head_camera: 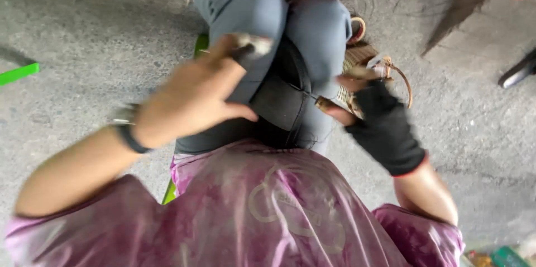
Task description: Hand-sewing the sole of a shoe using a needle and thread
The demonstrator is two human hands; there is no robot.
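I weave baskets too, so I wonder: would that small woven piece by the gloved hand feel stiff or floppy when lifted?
The woven piece probably feels light and fairly stiff, given its tight weave. Its loose cane loop looks springy. The right hand holds it beside the knee.

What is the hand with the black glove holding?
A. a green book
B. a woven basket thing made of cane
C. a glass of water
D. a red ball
B: the right hand, in a black fingerless glove, grips a small tan woven cane piece with a curved strip looping off it, beside the knees in grey trousers.
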